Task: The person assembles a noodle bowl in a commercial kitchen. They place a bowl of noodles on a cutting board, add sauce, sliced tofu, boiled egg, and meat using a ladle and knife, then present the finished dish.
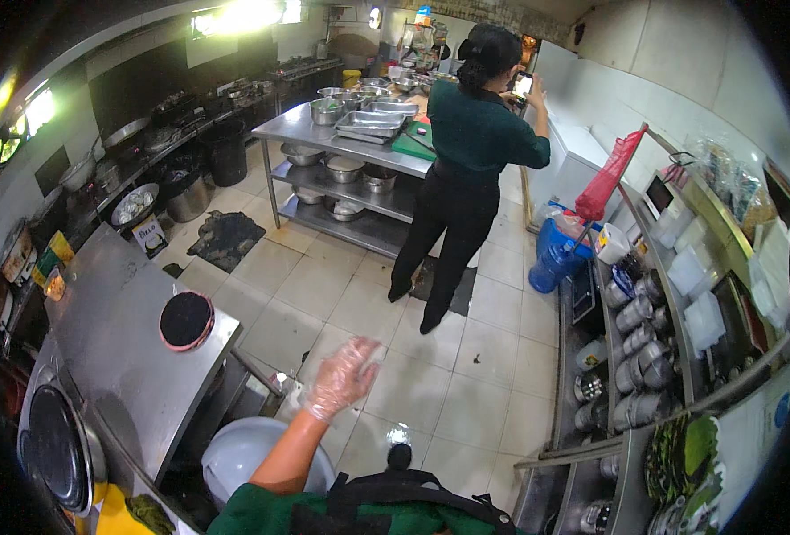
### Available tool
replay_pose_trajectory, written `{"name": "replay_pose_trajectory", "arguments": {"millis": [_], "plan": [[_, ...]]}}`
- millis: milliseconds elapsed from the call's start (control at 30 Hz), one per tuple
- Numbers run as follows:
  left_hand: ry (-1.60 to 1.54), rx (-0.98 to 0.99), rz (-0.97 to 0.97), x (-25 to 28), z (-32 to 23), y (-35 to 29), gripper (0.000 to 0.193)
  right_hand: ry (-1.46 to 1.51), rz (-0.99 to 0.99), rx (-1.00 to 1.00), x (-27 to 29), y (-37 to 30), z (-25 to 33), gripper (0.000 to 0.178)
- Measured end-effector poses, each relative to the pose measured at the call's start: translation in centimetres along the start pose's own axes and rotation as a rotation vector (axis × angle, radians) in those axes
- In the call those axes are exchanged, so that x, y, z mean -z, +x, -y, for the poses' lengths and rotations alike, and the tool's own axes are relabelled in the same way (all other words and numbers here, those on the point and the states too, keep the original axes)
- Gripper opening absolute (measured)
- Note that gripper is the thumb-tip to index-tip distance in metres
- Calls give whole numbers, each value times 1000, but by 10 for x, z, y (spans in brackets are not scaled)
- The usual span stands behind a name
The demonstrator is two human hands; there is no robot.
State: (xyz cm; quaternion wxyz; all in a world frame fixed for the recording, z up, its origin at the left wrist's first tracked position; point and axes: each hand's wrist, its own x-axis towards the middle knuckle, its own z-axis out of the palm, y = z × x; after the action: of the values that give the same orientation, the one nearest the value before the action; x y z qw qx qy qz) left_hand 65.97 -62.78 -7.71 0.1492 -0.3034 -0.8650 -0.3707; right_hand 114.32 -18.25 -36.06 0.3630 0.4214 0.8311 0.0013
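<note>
My left hand point(346, 376), in a clear plastic glove, reaches out over the tiled floor with its fingers stretched out. It holds nothing and touches nothing that I can see. Below my left forearm stands a pale grey plastic tub point(234, 455), partly hidden by the arm. To the hand's left, a round black thing with a pinkish-red rim point(186, 321) lies near the corner of a steel table point(127, 357). My right hand is out of the picture.
Ahead, a person in a dark green top point(470, 120) holds up a phone point(522, 85) beside a steel worktable point(297, 129) bearing pans and trays. Shelves with containers point(635, 357) line the right. A black-lidded pot point(61, 446) stands at left; dark mats point(225, 239) lie on the floor.
</note>
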Motion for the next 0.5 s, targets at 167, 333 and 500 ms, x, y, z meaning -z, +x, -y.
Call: {"name": "replay_pose_trajectory", "arguments": {"millis": [167,333,500], "plan": [[34,61,105,-26,40,55,38,-118,-20,158,74,107,64,31],[250,336,89,9,93,50,36,-257,-367,582,211,273,216,26],[341,578,-20,36,140,51,35,245,-465,663,394,310,437,27]]}}
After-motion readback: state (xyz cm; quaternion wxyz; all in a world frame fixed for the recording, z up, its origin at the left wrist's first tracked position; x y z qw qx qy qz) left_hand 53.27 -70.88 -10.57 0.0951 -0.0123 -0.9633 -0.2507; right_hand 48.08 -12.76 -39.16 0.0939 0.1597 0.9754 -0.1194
